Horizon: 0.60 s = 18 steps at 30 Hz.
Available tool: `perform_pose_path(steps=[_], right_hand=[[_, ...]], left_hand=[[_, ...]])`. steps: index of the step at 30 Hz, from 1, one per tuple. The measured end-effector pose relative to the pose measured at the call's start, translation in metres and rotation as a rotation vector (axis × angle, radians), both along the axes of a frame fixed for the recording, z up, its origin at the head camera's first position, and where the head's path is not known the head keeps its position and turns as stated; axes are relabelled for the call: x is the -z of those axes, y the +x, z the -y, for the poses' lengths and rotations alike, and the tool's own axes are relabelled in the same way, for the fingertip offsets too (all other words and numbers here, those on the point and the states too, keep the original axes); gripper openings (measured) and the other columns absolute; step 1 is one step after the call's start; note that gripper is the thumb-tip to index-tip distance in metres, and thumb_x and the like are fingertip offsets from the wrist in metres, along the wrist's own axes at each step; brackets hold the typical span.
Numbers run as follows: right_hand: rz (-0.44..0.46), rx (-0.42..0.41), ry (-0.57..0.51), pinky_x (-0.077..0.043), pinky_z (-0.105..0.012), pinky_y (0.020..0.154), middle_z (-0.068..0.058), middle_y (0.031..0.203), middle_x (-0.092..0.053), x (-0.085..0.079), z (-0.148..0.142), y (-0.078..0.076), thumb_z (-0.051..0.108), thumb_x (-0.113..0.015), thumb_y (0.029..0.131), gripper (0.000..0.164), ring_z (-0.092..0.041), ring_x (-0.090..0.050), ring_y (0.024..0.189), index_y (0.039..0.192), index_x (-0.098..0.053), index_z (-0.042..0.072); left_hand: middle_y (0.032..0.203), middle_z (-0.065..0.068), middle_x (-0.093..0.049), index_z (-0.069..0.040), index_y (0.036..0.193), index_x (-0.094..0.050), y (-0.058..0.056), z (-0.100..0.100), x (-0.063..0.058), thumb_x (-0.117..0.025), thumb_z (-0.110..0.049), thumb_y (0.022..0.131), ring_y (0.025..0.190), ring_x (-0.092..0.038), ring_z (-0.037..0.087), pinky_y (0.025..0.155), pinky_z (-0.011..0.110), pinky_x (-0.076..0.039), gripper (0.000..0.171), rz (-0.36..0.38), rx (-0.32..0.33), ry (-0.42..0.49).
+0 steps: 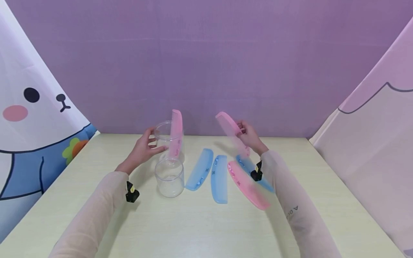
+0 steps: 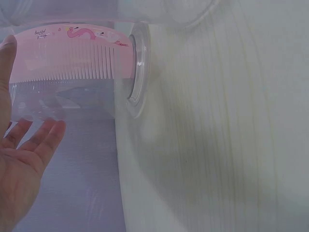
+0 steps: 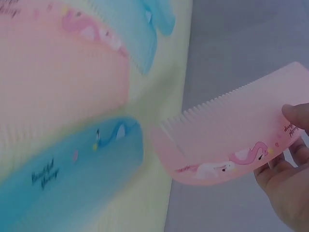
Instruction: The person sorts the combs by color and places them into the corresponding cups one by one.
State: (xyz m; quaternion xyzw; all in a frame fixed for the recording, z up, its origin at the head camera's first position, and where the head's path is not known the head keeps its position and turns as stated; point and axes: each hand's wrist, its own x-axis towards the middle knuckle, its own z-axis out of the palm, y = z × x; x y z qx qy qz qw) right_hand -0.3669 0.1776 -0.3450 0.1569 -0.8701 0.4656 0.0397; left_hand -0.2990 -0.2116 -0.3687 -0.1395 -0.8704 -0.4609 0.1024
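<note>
My left hand (image 1: 142, 148) grips the side of the farther clear plastic cup (image 1: 160, 142), thumb on one side and fingers on the other. Upright inside that cup stands a pink comb (image 1: 176, 130), its upper end rising above the rim. My right hand (image 1: 251, 137) pinches a second pink comb (image 3: 217, 150), printed with flamingos, between thumb and fingers. This comb is raised off the table and tilted, teeth facing left in the head view. Nearer to me, just in front of the gripped cup, is another clear cup (image 1: 170, 183) with nothing visible in it.
On the pale table (image 1: 180, 229) lie a blue comb (image 1: 200, 171), another blue comb (image 1: 219, 181), a pink comb (image 1: 246, 186) and a third blue comb (image 1: 266, 183) partly under the right forearm. A purple backdrop (image 1: 206, 71) rises behind the table's far edge.
</note>
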Motion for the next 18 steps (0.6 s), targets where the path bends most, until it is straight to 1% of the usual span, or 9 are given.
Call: perform_pose_path(steps=[4,5,8,10,12,14,18], right_hand=[[-0.003,-0.009,-0.086,-0.050,-0.035,0.080,-0.019,0.114,-0.052,-0.002,0.007,0.002,-0.001,-0.049,0.087,0.036,-0.030,-0.053,0.095,0.123,-0.044,0.002],[0.005,-0.018,-0.110,-0.050,-0.037,0.082,-0.021,0.116,-0.051,-0.006,0.010,0.006,-0.002,-0.048,0.088,0.037,-0.032,-0.052,0.096,0.124,-0.043,0.001],[0.031,-0.024,-0.174,-0.050,-0.041,0.086,-0.021,0.119,-0.050,-0.006,0.016,0.008,-0.002,-0.049,0.089,0.038,-0.033,-0.052,0.100,0.126,-0.041,0.002],[0.045,-0.025,-0.225,-0.049,-0.041,0.088,-0.023,0.120,-0.049,-0.007,0.020,0.008,-0.004,-0.049,0.088,0.039,-0.033,-0.051,0.102,0.126,-0.040,0.001],[0.043,-0.017,-0.256,-0.049,-0.038,0.086,-0.023,0.119,-0.051,-0.005,0.024,0.005,-0.005,-0.050,0.087,0.040,-0.032,-0.052,0.102,0.126,-0.040,0.002],[0.039,-0.017,-0.286,-0.049,-0.035,0.085,-0.023,0.119,-0.051,-0.006,0.029,0.007,-0.006,-0.050,0.087,0.040,-0.031,-0.052,0.101,0.125,-0.039,0.001],[0.041,-0.011,-0.327,-0.049,-0.036,0.088,-0.022,0.120,-0.051,-0.010,0.039,0.010,-0.006,-0.050,0.086,0.041,-0.030,-0.051,0.102,0.125,-0.038,0.001]], left_hand=[[0.135,0.025,-0.034,-0.002,0.138,-0.020,0.000,0.000,0.000,-0.076,-0.023,0.074,0.119,-0.045,0.046,0.093,0.050,-0.047,0.087,0.001,0.002,0.004],[0.135,0.025,-0.034,-0.002,0.138,-0.021,0.000,0.000,0.000,-0.076,-0.023,0.074,0.119,-0.045,0.046,0.093,0.049,-0.047,0.087,0.003,0.001,0.004],[0.135,0.024,-0.034,-0.002,0.138,-0.020,0.000,0.000,0.000,-0.076,-0.023,0.074,0.119,-0.044,0.046,0.093,0.049,-0.047,0.087,0.007,0.000,0.005],[0.135,0.024,-0.034,-0.003,0.139,-0.020,0.000,0.000,0.000,-0.076,-0.024,0.074,0.119,-0.044,0.046,0.093,0.049,-0.047,0.088,0.010,-0.003,0.003],[0.136,0.024,-0.034,-0.003,0.139,-0.020,-0.001,0.000,0.000,-0.076,-0.025,0.074,0.120,-0.044,0.046,0.093,0.049,-0.046,0.088,0.012,-0.003,0.004],[0.136,0.024,-0.034,-0.003,0.139,-0.020,-0.001,-0.001,0.000,-0.076,-0.025,0.074,0.120,-0.044,0.045,0.094,0.049,-0.046,0.088,0.016,-0.002,0.005],[0.136,0.024,-0.034,-0.004,0.139,-0.020,-0.002,-0.001,0.000,-0.076,-0.026,0.074,0.120,-0.044,0.045,0.094,0.049,-0.046,0.089,0.022,-0.001,0.010]])
